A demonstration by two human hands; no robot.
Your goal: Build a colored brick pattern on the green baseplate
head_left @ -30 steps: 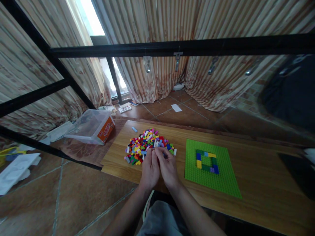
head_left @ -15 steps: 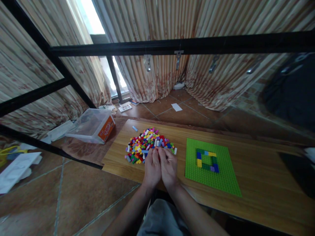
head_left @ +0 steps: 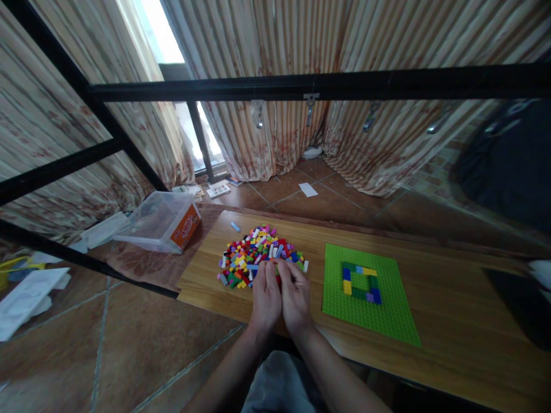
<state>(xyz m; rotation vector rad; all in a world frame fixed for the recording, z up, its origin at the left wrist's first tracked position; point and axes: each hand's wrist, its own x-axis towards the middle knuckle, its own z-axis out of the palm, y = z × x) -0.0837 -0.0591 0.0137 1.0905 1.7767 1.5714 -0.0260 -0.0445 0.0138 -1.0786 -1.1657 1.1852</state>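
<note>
Side by side at the near edge of a brick pile [head_left: 249, 252], my left hand [head_left: 266, 292] and my right hand [head_left: 296, 292] meet at the fingertips. Both have curled, closed fingers, and whatever lies between them is mostly hidden; a bit of red shows in the gap. The pile is a heap of loose toy bricks in many colours. To the right of my hands a green baseplate [head_left: 336, 304] lies flat, bearing a square ring of bricks [head_left: 348, 275] in blue, yellow, green and purple with an open middle.
A wooden bench top [head_left: 443, 321] carries everything. One light-blue brick [head_left: 235, 226] lies apart behind the pile. At the left stands a clear plastic bin [head_left: 157, 223] with an orange label. A black metal rail [head_left: 275, 88] crosses beyond the bench, and a dark flat object [head_left: 516, 304] lies far right.
My hands stay together in nearly the same place, with small finger movements. The view has shifted slightly; the pile and the baseplate's bricks look the same.
</note>
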